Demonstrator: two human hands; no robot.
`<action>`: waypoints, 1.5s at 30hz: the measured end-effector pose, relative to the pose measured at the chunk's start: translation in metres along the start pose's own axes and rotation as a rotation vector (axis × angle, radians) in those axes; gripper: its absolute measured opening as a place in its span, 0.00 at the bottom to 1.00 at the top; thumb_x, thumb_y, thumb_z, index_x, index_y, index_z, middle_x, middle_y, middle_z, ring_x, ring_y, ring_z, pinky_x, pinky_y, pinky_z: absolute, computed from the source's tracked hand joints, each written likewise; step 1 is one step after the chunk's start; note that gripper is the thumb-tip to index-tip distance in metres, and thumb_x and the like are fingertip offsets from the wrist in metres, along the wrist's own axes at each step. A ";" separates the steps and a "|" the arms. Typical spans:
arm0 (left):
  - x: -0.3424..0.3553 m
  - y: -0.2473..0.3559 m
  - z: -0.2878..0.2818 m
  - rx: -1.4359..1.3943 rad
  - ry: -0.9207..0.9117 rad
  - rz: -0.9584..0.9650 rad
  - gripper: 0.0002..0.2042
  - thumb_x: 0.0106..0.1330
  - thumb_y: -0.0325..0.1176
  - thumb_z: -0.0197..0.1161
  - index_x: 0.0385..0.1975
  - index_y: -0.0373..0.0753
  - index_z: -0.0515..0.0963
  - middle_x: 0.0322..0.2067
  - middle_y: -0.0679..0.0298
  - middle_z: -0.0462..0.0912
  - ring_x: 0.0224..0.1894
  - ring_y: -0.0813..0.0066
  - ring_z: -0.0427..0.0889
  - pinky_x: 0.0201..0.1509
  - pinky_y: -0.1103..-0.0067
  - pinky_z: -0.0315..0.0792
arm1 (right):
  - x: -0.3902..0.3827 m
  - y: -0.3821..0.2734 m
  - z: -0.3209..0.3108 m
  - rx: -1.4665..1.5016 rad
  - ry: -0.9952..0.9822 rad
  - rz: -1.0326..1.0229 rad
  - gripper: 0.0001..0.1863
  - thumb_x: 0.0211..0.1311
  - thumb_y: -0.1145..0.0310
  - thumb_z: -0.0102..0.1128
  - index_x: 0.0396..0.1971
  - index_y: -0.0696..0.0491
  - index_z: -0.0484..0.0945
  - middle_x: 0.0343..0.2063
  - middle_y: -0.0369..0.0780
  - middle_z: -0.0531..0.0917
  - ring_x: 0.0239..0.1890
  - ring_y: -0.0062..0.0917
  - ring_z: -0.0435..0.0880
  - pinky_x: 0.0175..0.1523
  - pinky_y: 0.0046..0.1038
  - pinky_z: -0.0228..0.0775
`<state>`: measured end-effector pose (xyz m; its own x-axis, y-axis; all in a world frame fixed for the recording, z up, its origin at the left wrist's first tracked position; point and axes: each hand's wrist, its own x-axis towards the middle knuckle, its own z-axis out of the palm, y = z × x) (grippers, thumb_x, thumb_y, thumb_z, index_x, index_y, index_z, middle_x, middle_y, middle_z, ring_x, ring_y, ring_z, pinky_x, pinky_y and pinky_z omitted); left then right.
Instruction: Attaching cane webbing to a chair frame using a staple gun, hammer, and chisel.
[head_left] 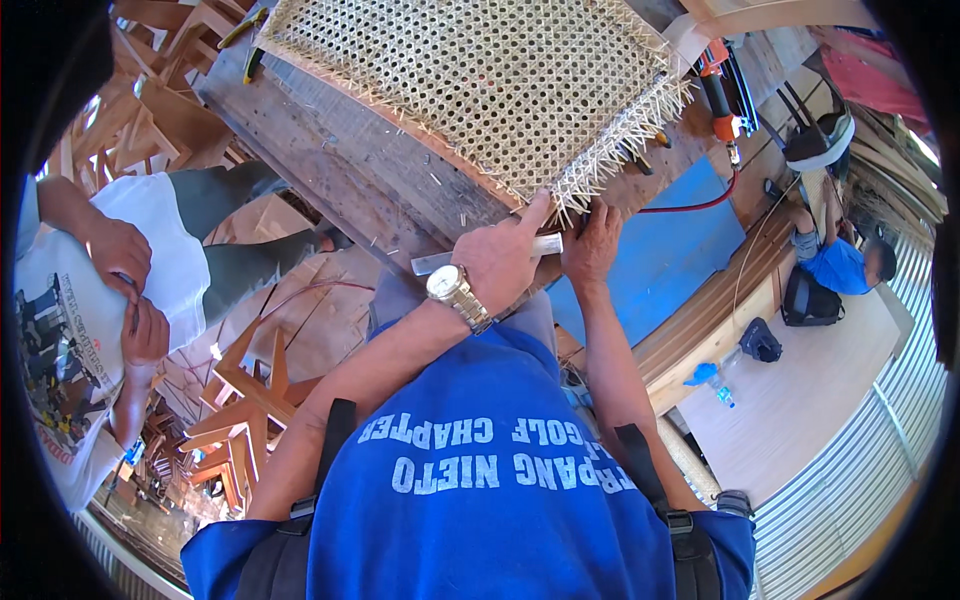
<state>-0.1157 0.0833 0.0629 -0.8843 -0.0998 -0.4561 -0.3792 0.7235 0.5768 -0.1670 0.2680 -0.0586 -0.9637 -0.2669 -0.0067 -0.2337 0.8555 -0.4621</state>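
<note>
A panel of woven cane webbing [470,90], its strand ends sticking out ragged along the edges, lies over a wooden frame on the workbench. My left hand [497,262], with a wristwatch above it, stretches its index finger onto the panel's near corner. Its other fingers curl around a flat, pale, shiny strip [430,263] that juts out on both sides. Beside it, my right hand [592,248] is bent, with its fingers together at the loose cane ends just right of that corner. Its fingertips are partly hidden.
An orange and black air tool [722,105] with a red hose [690,208] lies at the panel's right. Pliers [250,62] rest at the far left. A blue sheet [660,260] is at right. A person [125,260] stands left near wooden parts [250,410]; another [840,262] sits far right.
</note>
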 end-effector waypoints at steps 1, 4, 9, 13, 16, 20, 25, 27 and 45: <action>0.001 0.001 -0.004 -0.031 0.019 0.015 0.35 0.63 0.38 0.64 0.72 0.52 0.62 0.29 0.53 0.85 0.29 0.50 0.85 0.31 0.59 0.77 | 0.000 0.000 0.000 -0.002 0.000 -0.001 0.23 0.56 0.73 0.61 0.53 0.56 0.72 0.41 0.51 0.73 0.45 0.50 0.73 0.51 0.48 0.67; 0.012 0.009 -0.015 -0.046 0.012 0.005 0.34 0.63 0.38 0.64 0.71 0.53 0.62 0.30 0.53 0.85 0.29 0.50 0.85 0.32 0.59 0.77 | 0.001 0.000 0.000 -0.002 -0.013 0.018 0.23 0.55 0.73 0.60 0.53 0.56 0.72 0.41 0.50 0.73 0.45 0.50 0.73 0.50 0.48 0.67; 0.014 0.000 -0.001 -0.010 0.022 0.022 0.33 0.64 0.37 0.64 0.71 0.55 0.63 0.29 0.54 0.85 0.29 0.50 0.85 0.32 0.60 0.77 | 0.006 -0.002 0.001 0.010 -0.003 0.023 0.22 0.54 0.73 0.61 0.52 0.56 0.73 0.41 0.50 0.73 0.45 0.50 0.73 0.50 0.48 0.67; 0.007 -0.004 -0.023 -0.160 0.092 0.095 0.28 0.65 0.36 0.61 0.67 0.46 0.67 0.31 0.50 0.85 0.31 0.49 0.85 0.33 0.59 0.77 | 0.013 -0.015 -0.001 0.016 0.005 -0.002 0.21 0.54 0.74 0.61 0.50 0.55 0.73 0.41 0.49 0.74 0.45 0.49 0.73 0.50 0.47 0.68; -0.016 -0.019 -0.033 -0.231 0.049 0.085 0.24 0.64 0.38 0.64 0.61 0.44 0.73 0.33 0.49 0.85 0.34 0.48 0.85 0.37 0.59 0.77 | 0.010 -0.006 0.002 0.050 0.004 0.004 0.20 0.53 0.75 0.59 0.49 0.55 0.74 0.41 0.49 0.74 0.45 0.50 0.74 0.48 0.48 0.69; -0.056 -0.056 -0.032 -0.392 0.256 -0.127 0.17 0.67 0.38 0.65 0.52 0.38 0.76 0.32 0.48 0.84 0.35 0.47 0.85 0.39 0.65 0.78 | 0.008 0.017 0.011 0.053 0.026 -0.025 0.20 0.53 0.74 0.57 0.49 0.56 0.74 0.42 0.51 0.76 0.47 0.54 0.74 0.50 0.48 0.70; -0.082 -0.047 -0.080 -0.382 0.205 -0.029 0.12 0.67 0.31 0.61 0.48 0.39 0.77 0.42 0.52 0.83 0.46 0.54 0.83 0.49 0.68 0.76 | -0.001 -0.003 -0.025 0.239 0.118 0.232 0.20 0.66 0.63 0.59 0.53 0.58 0.75 0.49 0.53 0.77 0.52 0.51 0.75 0.57 0.47 0.69; -0.074 -0.020 -0.100 -0.314 0.155 0.353 0.14 0.63 0.27 0.62 0.48 0.42 0.77 0.49 0.56 0.81 0.56 0.56 0.78 0.58 0.66 0.72 | -0.010 -0.010 -0.057 0.393 0.057 0.401 0.23 0.71 0.56 0.57 0.54 0.58 0.75 0.53 0.52 0.76 0.55 0.48 0.75 0.59 0.48 0.67; 0.033 -0.062 -0.200 -0.339 -0.228 0.724 0.27 0.54 0.43 0.71 0.54 0.39 0.78 0.52 0.55 0.82 0.55 0.55 0.79 0.57 0.63 0.74 | -0.207 -0.165 -0.100 2.017 0.291 1.292 0.18 0.76 0.51 0.50 0.51 0.50 0.71 0.21 0.31 0.70 0.16 0.16 0.65 0.24 0.23 0.65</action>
<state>-0.1752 -0.1013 0.1475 -0.8779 0.4788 0.0016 0.1688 0.3065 0.9368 0.0576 0.2265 0.1071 -0.4911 0.0179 -0.8709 0.4292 -0.8651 -0.2598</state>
